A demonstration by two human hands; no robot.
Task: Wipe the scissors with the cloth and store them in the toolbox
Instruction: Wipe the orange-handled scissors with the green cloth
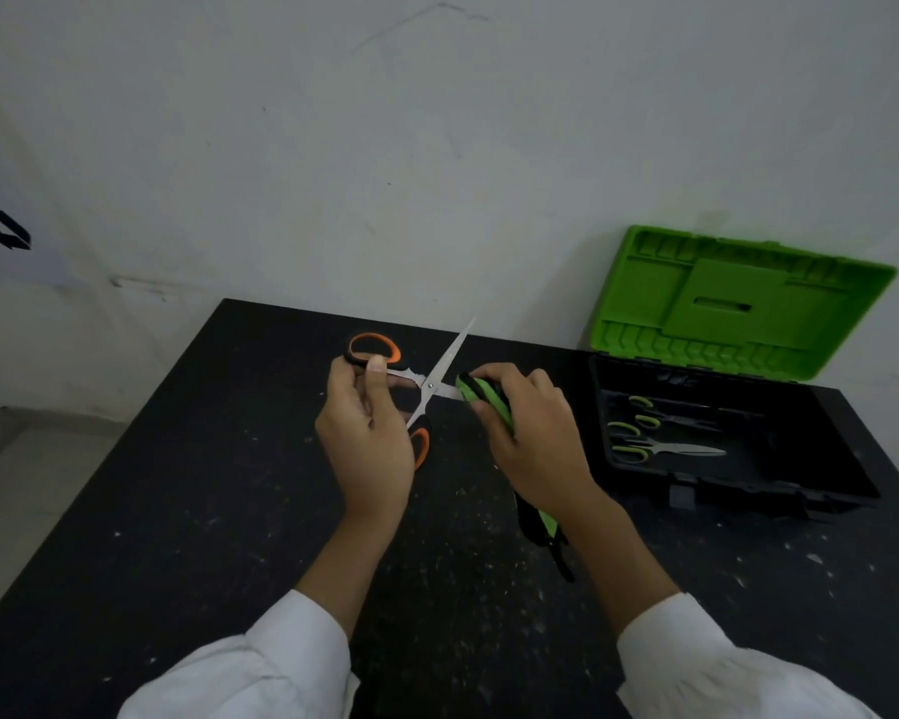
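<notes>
**Wiping the open scissors**

A black speckled table [177, 511] stands by a white wall [385, 147]. On its far right sits an open black plastic toolbox [722, 493] with its green lid [738, 303] up.

The left hand [367, 438] curls round the handles of the orange-and-black steel scissors [434, 378], over the middle of the table, blades spread wide. The right hand [530, 438] squeezes a green-and-black striped cloth [489, 397] around one blade.

There is one toolbox and one cloth. In the box lie what look like two green-handled scissors [681, 448], but it is dark there.

One head-worn wide-angle view looks forward and down, close over the table [177, 511], facing the wall [333, 147].
</notes>
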